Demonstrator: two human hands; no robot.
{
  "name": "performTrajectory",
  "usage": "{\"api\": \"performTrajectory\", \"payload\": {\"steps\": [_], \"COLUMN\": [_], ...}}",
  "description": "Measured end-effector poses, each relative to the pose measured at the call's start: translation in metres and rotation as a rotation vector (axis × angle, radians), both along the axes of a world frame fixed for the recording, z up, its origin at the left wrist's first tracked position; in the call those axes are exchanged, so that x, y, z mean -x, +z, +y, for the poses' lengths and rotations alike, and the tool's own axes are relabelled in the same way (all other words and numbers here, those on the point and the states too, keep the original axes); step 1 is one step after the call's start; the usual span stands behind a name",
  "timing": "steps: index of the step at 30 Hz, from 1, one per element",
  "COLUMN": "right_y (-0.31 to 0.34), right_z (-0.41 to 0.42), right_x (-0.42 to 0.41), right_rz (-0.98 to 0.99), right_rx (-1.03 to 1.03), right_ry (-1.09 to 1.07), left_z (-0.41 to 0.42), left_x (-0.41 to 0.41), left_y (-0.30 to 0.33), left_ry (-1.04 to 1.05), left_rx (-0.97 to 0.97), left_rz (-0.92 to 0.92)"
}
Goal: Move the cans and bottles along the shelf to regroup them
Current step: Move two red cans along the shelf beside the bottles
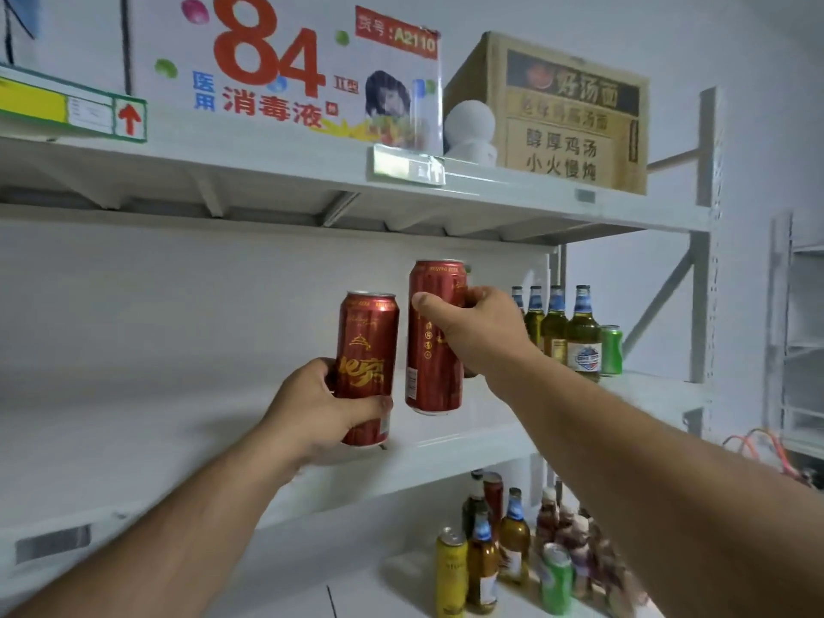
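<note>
Red aluminium fills both of your grips: your left hand (327, 405) curls round the lower half of a red beer can (366, 365), thumb across its front, and holds it upright just above the front lip of the white middle shelf (178, 421). Just to the right of it, your right hand (479, 325) grips a second red beer can (434, 336) near its top, thumb on the near face and fingers wrapped round the far side, with this can held slightly higher and apart from the first; whether its base touches the shelf you cannot tell.

Below your right forearm, on the lower shelf (356, 591), stand a yellow can (451, 573), a green can (556, 579), several amber beer bottles (512, 535) with blue neck labels, and a blurred cluster of reddish bottles (575, 546).

Beyond your right hand, further along the middle shelf, a row of green-glass beer bottles (582, 334) stands upright, with a small green can (611, 350) just to their right.

Above both hands, on the top shelf (490, 189), sit a white carton printed with a large red "84" (267, 60), a clear sign holder (401, 82), a white rounded object (470, 127) and a brown cardboard box (566, 118).
</note>
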State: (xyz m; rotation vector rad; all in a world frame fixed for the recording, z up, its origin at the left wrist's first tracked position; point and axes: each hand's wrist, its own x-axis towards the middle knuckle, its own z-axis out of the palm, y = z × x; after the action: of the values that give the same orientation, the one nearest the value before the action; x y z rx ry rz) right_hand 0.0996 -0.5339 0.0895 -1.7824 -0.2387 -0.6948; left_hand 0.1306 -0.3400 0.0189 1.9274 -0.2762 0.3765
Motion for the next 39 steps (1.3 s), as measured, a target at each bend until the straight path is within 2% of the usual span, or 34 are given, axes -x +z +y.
{"api": "performTrajectory", "payload": {"steps": [8,19,39], "right_y": [-0.001,-0.004,-0.017], "right_z": [-0.080,-0.165,-0.274], "right_x": [-0.020,-0.087,-0.226], "right_rz": [0.023,0.000,0.083], "right_rx": [-0.003,-0.005,-0.021], "right_ry": [-0.083,-0.133,0.049], "left_z": [-0.091,-0.166,-0.271], "left_x": [-0.031,-0.105,-0.171], "left_y": [0.006,0.012,0.013], "left_ry": [-0.096,-0.170,0.062], "left_rx": [0.018,0.005,0.013], "left_rz": [0.008,-0.002,0.072]}}
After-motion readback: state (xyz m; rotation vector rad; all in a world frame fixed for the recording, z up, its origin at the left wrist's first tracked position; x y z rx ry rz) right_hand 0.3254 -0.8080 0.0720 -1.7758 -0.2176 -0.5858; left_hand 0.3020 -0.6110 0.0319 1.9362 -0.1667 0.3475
